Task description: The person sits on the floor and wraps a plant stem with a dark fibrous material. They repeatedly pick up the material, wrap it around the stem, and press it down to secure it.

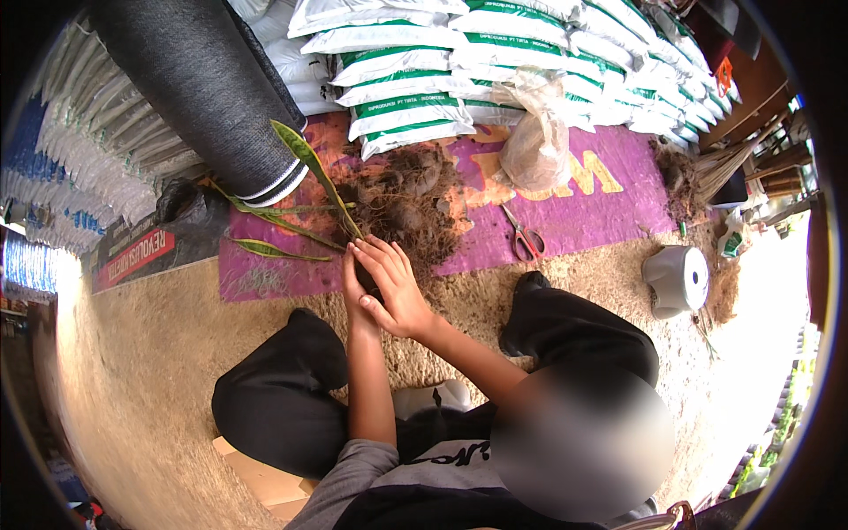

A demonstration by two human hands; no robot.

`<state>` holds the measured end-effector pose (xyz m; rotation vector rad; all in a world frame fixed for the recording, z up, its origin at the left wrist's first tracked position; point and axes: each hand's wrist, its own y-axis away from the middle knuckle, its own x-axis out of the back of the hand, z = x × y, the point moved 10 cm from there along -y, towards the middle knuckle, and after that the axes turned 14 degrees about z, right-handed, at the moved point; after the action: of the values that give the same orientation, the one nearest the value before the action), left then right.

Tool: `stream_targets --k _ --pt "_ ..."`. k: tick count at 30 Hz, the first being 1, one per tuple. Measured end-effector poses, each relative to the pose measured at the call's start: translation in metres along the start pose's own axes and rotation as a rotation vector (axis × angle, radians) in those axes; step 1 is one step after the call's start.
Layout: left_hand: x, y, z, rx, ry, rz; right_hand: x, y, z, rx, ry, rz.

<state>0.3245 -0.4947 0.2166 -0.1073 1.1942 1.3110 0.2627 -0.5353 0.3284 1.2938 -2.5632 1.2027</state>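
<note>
A snake plant (320,172) with long green leaves edged in yellow leans away to the far left of my hands. Between my palms shows a dark clump (367,281) at the plant's base, mostly covered by my fingers. My left hand (352,284) is closed against its left side, while my right hand (396,284) wraps over from the right with its fingers together. Just beyond my fingertips lies a heap of brown fibrous roots and soil (406,199). Red-handled scissors (527,244) rest to the right of the heap.
A purple banner (609,208) covers the ground ahead. On it stands a clear plastic bag (537,146) with brownish contents. Stacked white-and-green sacks (411,84) line the back. A thick dark roll (199,97) slants in at left. A grey-white rounded object (673,281) sits at right.
</note>
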Motion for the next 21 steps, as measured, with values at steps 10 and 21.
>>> stream_targets --k 10,21 --pt "0.007 -0.037 0.027 -0.085 -0.167 0.007 0.021 0.016 0.164 -0.534 -0.055 0.364" --pt "0.043 -0.08 0.012 0.011 -0.092 0.08 0.01 0.084 0.364 -1.042 0.12 0.683"
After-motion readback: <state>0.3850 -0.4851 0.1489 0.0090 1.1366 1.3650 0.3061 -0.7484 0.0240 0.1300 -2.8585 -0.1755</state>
